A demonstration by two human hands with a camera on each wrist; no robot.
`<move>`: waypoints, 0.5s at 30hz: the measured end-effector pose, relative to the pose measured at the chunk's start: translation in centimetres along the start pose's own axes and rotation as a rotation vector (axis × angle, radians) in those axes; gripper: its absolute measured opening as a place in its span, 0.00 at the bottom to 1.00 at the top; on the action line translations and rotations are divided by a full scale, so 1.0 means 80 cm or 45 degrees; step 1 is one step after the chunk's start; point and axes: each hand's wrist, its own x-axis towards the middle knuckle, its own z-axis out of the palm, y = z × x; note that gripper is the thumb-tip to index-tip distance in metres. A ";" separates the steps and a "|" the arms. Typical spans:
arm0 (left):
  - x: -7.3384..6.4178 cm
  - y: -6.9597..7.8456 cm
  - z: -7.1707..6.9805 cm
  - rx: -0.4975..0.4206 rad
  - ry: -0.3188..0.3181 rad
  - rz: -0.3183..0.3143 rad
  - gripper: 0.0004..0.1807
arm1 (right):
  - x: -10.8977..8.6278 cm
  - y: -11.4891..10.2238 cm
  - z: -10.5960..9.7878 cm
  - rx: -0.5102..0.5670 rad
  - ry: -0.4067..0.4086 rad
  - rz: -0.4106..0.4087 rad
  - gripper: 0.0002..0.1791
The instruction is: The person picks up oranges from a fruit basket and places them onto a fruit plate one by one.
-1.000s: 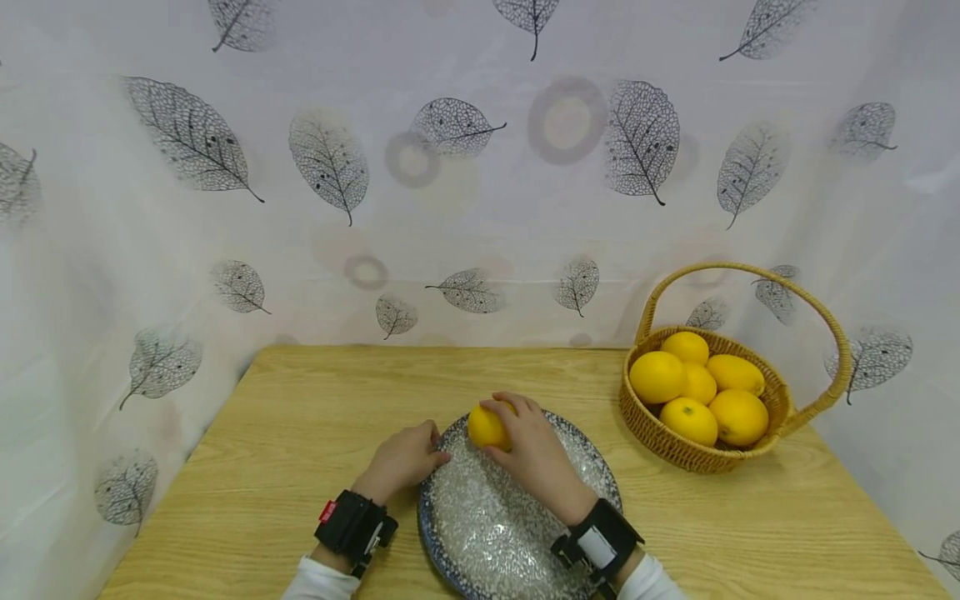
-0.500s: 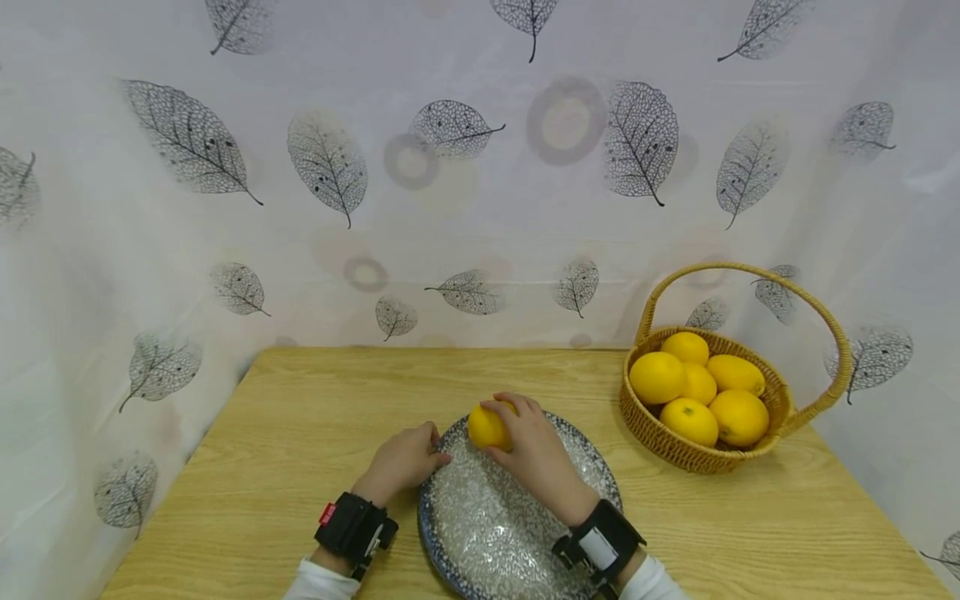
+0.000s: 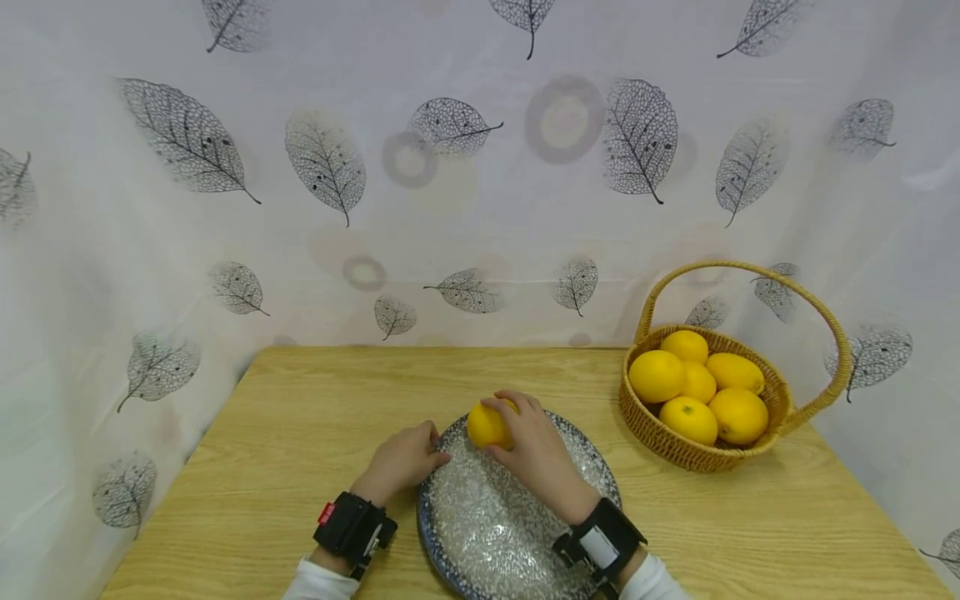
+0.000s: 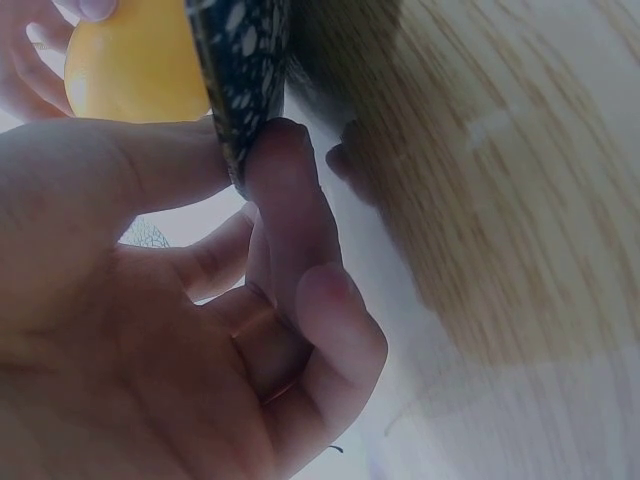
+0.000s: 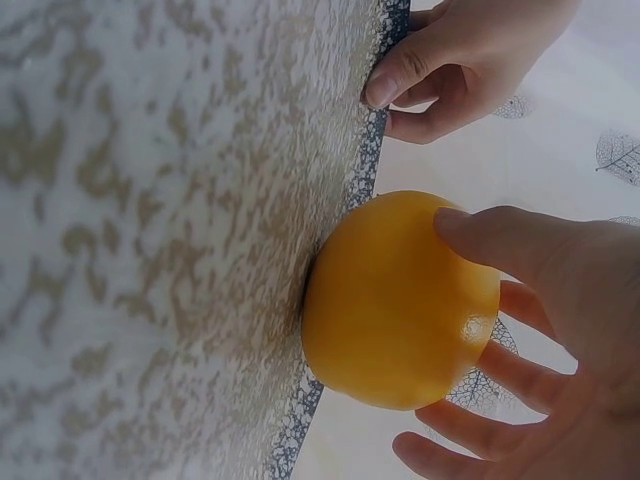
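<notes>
A large round plate with a speckled grey face and dark blue rim lies on the wooden table. My left hand pinches its left rim between thumb and fingers; in the left wrist view the dark rim sits between thumb and forefinger, the other fingers curled below. At the plate's far edge a yellow lemon rests just inside the rim. My right hand holds this lemon from the right, thumb on the near side and fingers over the far side. The right wrist view shows the lemon against the plate.
A wicker basket with a tall arched handle stands at the right back of the table, filled with several lemons. A leaf-patterned curtain hangs behind the table. Both wrists wear black straps.
</notes>
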 end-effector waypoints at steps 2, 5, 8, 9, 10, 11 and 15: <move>0.000 0.001 0.000 -0.003 -0.001 -0.003 0.14 | 0.000 0.000 -0.001 -0.003 0.004 -0.004 0.37; -0.001 0.002 -0.002 -0.009 -0.004 -0.005 0.14 | 0.000 0.000 -0.003 -0.012 0.009 -0.008 0.37; -0.001 0.002 -0.002 -0.005 -0.009 -0.005 0.14 | 0.001 0.000 -0.005 -0.030 0.018 -0.014 0.37; -0.002 0.002 -0.002 -0.005 -0.009 -0.004 0.14 | 0.001 0.000 -0.006 -0.036 0.020 -0.014 0.37; -0.002 0.002 -0.002 -0.003 -0.009 -0.003 0.14 | 0.001 0.000 -0.006 -0.041 0.021 -0.014 0.37; -0.002 0.003 -0.002 -0.002 -0.011 -0.006 0.14 | 0.001 0.000 -0.007 -0.045 0.024 -0.014 0.37; -0.002 0.003 -0.003 0.001 -0.009 -0.011 0.14 | 0.001 0.001 -0.009 -0.042 0.036 -0.021 0.38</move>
